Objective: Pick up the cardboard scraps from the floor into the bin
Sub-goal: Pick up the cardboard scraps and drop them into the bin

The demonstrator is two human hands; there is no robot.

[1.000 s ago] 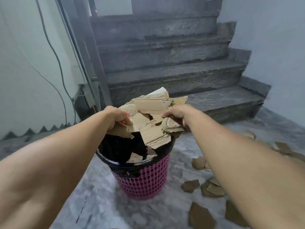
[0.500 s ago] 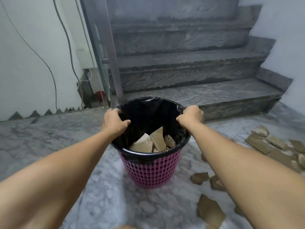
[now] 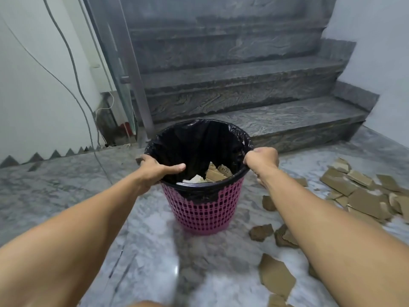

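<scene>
- Along the white wall on the left, thin cables (image 3: 73, 60) hang down to the grey marble floor (image 3: 66, 185), and a metal post (image 3: 130, 69) stands at the foot of the stone stairs (image 3: 243, 85).
- The left hand (image 3: 155, 170) grips the left rim of the bin, thumb stretched along the inside over the black liner (image 3: 199, 142), the other fingers wrapped down the outside.
- The pink mesh bin (image 3: 203, 211) stands upright on the floor just in front of the lowest step, with a few cardboard scraps (image 3: 215, 173) lying low inside it.
- The right hand (image 3: 262, 159) is curled into a tight fist over the right rim, clutching the liner's edge.
- More loose cardboard pieces (image 3: 276, 278) lie on the floor to the right of the bin, some just beside its base, one large piece nearer me.
- A bigger overlapping heap of cardboard (image 3: 358, 191) sits further right, well apart from the bin.
</scene>
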